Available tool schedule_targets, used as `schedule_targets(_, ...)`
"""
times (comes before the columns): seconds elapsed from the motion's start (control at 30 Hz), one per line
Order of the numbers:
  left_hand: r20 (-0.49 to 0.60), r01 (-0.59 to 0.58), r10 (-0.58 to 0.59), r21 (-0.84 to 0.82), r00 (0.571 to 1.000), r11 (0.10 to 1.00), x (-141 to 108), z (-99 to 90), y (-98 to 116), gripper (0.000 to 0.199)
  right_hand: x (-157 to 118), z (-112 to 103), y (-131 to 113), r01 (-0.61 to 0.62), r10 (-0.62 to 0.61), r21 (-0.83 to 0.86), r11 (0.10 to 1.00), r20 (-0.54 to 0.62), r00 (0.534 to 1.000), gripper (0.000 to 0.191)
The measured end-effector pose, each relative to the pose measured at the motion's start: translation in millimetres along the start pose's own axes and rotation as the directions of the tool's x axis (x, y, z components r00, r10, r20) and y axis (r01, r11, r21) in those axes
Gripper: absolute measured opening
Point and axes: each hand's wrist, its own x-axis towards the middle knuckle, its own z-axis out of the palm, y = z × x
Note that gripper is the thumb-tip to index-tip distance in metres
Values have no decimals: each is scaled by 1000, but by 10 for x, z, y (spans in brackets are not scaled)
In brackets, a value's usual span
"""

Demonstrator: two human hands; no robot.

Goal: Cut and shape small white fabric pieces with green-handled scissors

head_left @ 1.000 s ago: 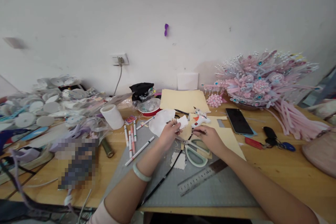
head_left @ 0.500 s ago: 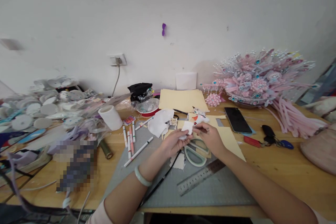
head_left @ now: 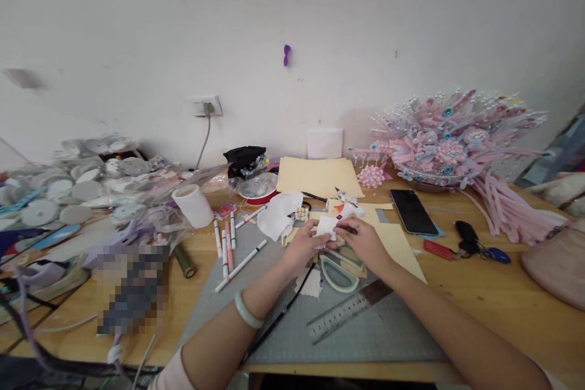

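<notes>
Steel ruler (head_left: pixel 345 314) on grey mat (head_left: pixel 384 338), just nearer than scissors (head_left: pixel 340 289). White marker (head_left: pixel 241 265) left of scissors. White piece (head_left: pixel 326 226) just beyond scissors handles: left hand (head_left: pixel 304 245) closed on its left part, right hand (head_left: pixel 365 242) pinching its right edge. Past scissors, yellow sheet (head_left: pixel 320 177); farther, to scissors' right, pink beaded ornament (head_left: pixel 443 143).

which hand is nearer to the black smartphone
Right. The right hand is left of the black smartphone, with a gap between; the left hand is farther left, holding a white piece.
</notes>
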Motion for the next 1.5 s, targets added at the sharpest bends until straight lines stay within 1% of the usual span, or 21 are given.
schedule_targets(0.1, 14, -47, 47, 48, 999, 998, 3, 11, -22, 39, 10, 10, 21, 35, -35, -6, 999, -2, 999, 10)
schedule_targets(0.27, 7, -40, 40, 64, 999, 997, 10, 7, -22, 40, 12, 18, 37, 97, -97, -15, 995, 22, 995, 14)
schedule_targets(0.33, 6, -63, 63, 97, 998, 993, 17, 5, -24, 37, 2, 21, 30, 68, -68, -13, 998, 13, 998, 14)
schedule_targets(0.47, -1, -104, 107, 219, 994, 970, 38, 2, -53, 33, -17, 19, 3, -77, 77, 34, 996, -2, 997, 17)
schedule_targets(0.5, -3, -106, 110, 236, 994, 966, 42, 1, -61, 33, -18, 14, 0, -91, 92, 33, 995, -3, 996, 16)
schedule_targets(0.57, -5, -112, 116, 246, 993, 963, 46, 2, -72, 33, -16, 4, 3, -64, 65, 5, 998, -15, 998, 14)
schedule_targets(0.7, 8, -147, 149, 204, 989, 968, 45, -1, -73, 35, -19, 5, 30, 90, -91, -47, 995, -1, 996, 18)
schedule_targets(0.73, 9, -157, 158, 188, 987, 970, 48, -3, -74, 35, -26, 13, 32, 119, -118, -45, 992, 23, 993, 19)
schedule_targets(0.8, 4, -168, 169, 157, 986, 973, 60, -11, -78, 34, -47, 35, 29, 155, -152, -20, 988, 106, 983, 22)
schedule_targets(0.87, -16, -159, 162, 109, 987, 981, 74, -18, -82, 32, -68, 57, 19, 160, -160, 13, 987, 193, 968, 23)
schedule_targets(0.9, -25, -144, 146, 75, 989, 987, 80, -21, -81, 31, -75, 63, 15, 149, -151, 26, 989, 212, 966, 22)
schedule_targets(0.97, -36, -94, 94, -5, 995, 996, 84, -22, -73, 32, -74, 64, 10, 97, -106, 54, 994, 195, 975, 21)
schedule_targets(1.07, -52, -31, 25, -103, 998, 994, 71, -22, -45, 33, -49, 35, 7, 17, -32, 128, 992, 114, 993, 25)
schedule_targets(1.13, -66, -25, 16, -140, 998, 990, 60, -25, -29, 31, -32, 6, 1, 17, -26, 129, 991, 71, 997, 25)
schedule_targets(1.2, -67, -37, 27, -147, 997, 988, 56, -31, -27, 31, -24, -15, -5, 72, -75, 63, 995, 55, 996, 22)
schedule_targets(1.27, -48, -55, 50, -104, 998, 993, 64, -41, -35, 30, -27, -18, -8, 148, -145, -18, 989, 112, 983, 20)
schedule_targets(1.33, -32, -88, 87, -19, 996, 996, 78, -51, -43, 30, -33, -5, -4, 184, -173, -48, 982, 178, 969, 20)
schedule_targets(1.4, -34, -120, 122, 58, 992, 991, 92, -62, -39, 29, -30, 11, 8, 158, -149, -28, 987, 197, 969, 21)
schedule_targets(1.5, -73, -143, 154, 137, 985, 980, 108, -83, -20, 30, 2, 5, 38, 59, -60, 9, 998, 137, 989, 24)
